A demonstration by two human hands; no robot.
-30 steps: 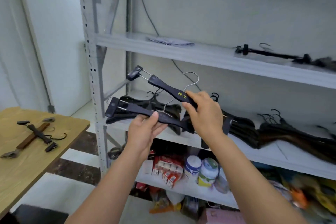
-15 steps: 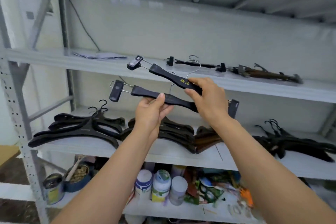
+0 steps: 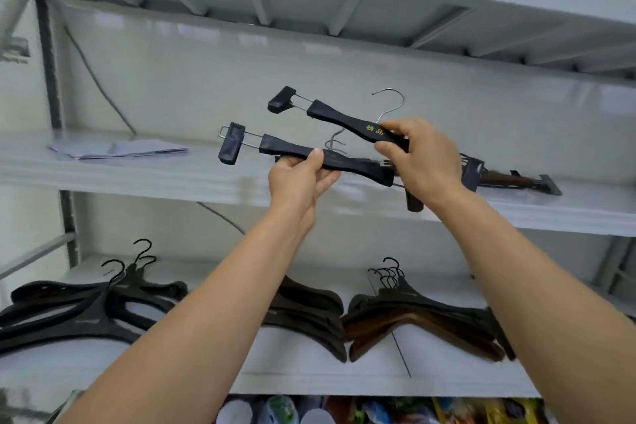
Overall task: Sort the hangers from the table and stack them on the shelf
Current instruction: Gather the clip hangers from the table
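Head view looks up at a middle grey metal shelf board [image 3: 137, 179], with both bare hands raised in front of it. The right hand [image 3: 423, 155] holds an upper black plastic clip hanger [image 3: 347, 120] that has gold characters and a silver wire hook. Its fingers [image 3: 399, 126] are curled over the bar's centre and clamped on it, thumb beneath. That hanger's long axis runs from 10 o'clock down to 4 o'clock, with its left clip at the 10 o'clock end, and its hook rises toward 12 o'clock.

The left hand [image 3: 299, 179] grips a lower black plastic clip hanger [image 3: 285, 153] of the same shape, thumb on top of the bar and fingers [image 3: 327, 179] clamped beneath. This one lies nearly parallel and just below the first, a little flatter, from 9 o'clock toward 4 o'clock. Its left clip, on wire rails, points to 9 o'clock. Both hangers are held in the air in front of the board.

At 3 o'clock from the right hand, a brown wooden clip hanger [image 3: 506, 179] lies on the board. At 9 o'clock a sheaf of grey paper [image 3: 117, 150] lies flat there. On the shelf below, toward 7 o'clock, sits a pile of black coat hangers [image 3: 69, 313]. At 5 o'clock is a mixed pile of black and brown wooden coat hangers [image 3: 413, 320], hooks toward 12 o'clock.
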